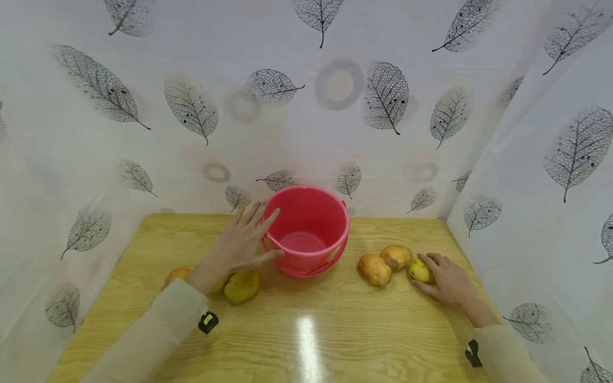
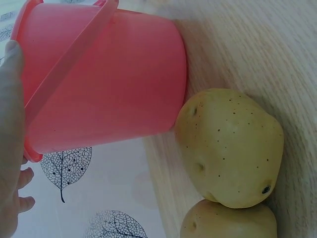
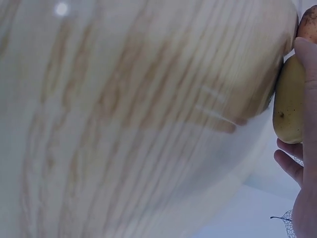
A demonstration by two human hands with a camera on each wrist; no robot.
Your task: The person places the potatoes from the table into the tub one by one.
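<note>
A pink bucket [image 1: 306, 263] stands upright at the back middle of the table, its handle lowered along its side. Fingers spread and straight, my left hand [image 1: 246, 239] is at the bucket's left rim. Below that hand lies a yellow-green potato [image 1: 242, 287], seen large as a spotted potato [image 2: 230, 146] in the left wrist view, with another touching it. On the right, my right hand [image 1: 447, 279] grips a yellow-green potato [image 1: 420, 270] that sits at table level. In the right wrist view the fingers wrap this potato [image 3: 289, 104], hiding its far side.
Two brown potatoes [image 1: 375, 269] lie together between the bucket and the right hand. An orange-tan rounded thing [image 1: 177, 275] shows partly behind the left forearm. Leaf-printed white sheeting [image 1: 297, 143] closes off the back and sides of the wooden table [image 1: 364, 330].
</note>
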